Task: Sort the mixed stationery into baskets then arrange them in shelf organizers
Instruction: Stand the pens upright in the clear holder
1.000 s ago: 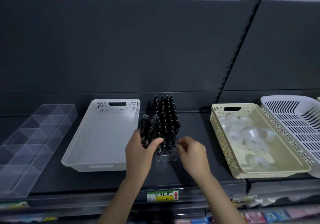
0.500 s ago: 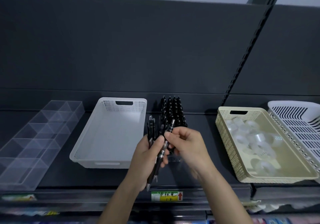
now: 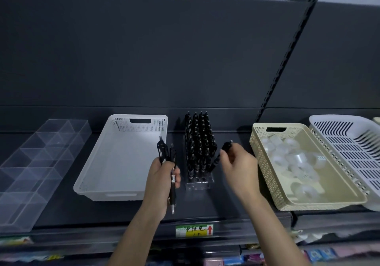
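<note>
Left hand (image 3: 162, 181) clutches spare pens (image 3: 164, 152) as my stock; right hand (image 3: 238, 169) pinches one pen (image 3: 215, 161), tilted toward holder (image 3: 198, 185) slot.

Dark grey shelf (image 3: 205, 206), front edge carrying a yellow-green price label (image 3: 194, 230).

Left to right on it:
- clear compartment organizer (image 3: 37, 169), far left
- white basket (image 3: 115, 195), apart from the organizer
- clear pen stand (image 3: 198, 184), just beside the white basket, packed with upright black pens (image 3: 198, 142)
- beige basket (image 3: 265, 163), holding clear tape rolls (image 3: 296, 160)
- white slotted basket (image 3: 353, 148), tilted, overlapping the beige basket's right rim
</note>
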A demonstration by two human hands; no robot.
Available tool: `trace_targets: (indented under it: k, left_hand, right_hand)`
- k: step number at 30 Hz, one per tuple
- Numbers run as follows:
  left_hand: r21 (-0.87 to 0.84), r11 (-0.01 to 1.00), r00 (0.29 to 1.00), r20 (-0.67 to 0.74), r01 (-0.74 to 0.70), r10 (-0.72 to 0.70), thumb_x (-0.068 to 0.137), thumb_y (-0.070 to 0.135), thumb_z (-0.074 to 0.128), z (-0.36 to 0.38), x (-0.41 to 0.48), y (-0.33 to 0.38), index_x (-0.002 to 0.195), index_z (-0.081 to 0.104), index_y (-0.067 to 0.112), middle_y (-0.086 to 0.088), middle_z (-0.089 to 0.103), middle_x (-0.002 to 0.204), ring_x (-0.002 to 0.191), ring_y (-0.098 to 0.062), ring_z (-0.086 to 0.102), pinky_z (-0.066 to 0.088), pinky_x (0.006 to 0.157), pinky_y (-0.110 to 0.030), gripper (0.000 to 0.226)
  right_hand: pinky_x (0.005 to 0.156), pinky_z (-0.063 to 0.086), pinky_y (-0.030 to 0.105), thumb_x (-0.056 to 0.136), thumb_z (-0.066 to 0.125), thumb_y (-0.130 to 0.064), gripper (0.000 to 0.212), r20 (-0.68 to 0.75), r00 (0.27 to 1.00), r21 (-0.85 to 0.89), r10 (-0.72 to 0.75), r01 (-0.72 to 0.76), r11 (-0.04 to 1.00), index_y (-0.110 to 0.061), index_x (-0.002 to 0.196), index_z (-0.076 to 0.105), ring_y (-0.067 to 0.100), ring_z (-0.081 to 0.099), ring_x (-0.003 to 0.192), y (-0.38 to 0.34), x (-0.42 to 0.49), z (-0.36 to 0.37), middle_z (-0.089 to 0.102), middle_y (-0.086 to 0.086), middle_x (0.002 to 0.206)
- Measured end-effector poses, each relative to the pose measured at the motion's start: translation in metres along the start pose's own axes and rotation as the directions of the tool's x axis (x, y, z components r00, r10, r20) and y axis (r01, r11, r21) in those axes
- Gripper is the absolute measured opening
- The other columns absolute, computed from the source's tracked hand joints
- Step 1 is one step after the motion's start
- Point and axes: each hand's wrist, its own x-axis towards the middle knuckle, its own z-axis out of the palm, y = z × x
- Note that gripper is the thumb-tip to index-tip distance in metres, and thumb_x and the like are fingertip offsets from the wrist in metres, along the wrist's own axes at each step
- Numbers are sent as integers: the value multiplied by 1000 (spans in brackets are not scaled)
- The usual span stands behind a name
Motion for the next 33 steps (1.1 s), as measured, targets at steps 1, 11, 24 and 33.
trace_targets:
  k: [1,11,24,33]
  left_hand:
    - [-6,1000,1000,-5,-5,5,89,0,43,-1,0,0,84,47,9,-4,55,66,50,-10,47,39,45,-23,11]
    - [50,992,993,-1,-117,117,96,14,53,-10,-4,-2,99,61,11,0,74,81,61,-8,63,50,56,-24,9]
    - [110,950,910,338,-293,242,90,6,62,6,-17,5,93,71,27,-1,72,78,68,-16,68,53,62,-22,23]
    - [6,976,976,26,-216,216,93,16,58,-3,-8,3,96,66,15,-4,70,74,70,-14,69,54,63,-19,8]
  right_hand:
    - [50,28,20,89,60,-14,20,17,1000,-12,-16,17,1000,-11,72,51,7,46,51,1,-1,4,53,-2,59]
    - [46,31,16,92,57,-15,25,206,977,-123,-53,80,989,-13,69,48,7,41,52,3,-2,16,47,-3,61]
    - [52,46,18,84,69,-14,18,472,879,503,68,-332,798,-1,73,64,6,57,56,-37,-9,-17,61,0,61]
    - [58,53,18,88,64,-12,16,156,974,524,166,-224,822,-3,76,61,14,68,64,-30,-6,-24,68,13,73]
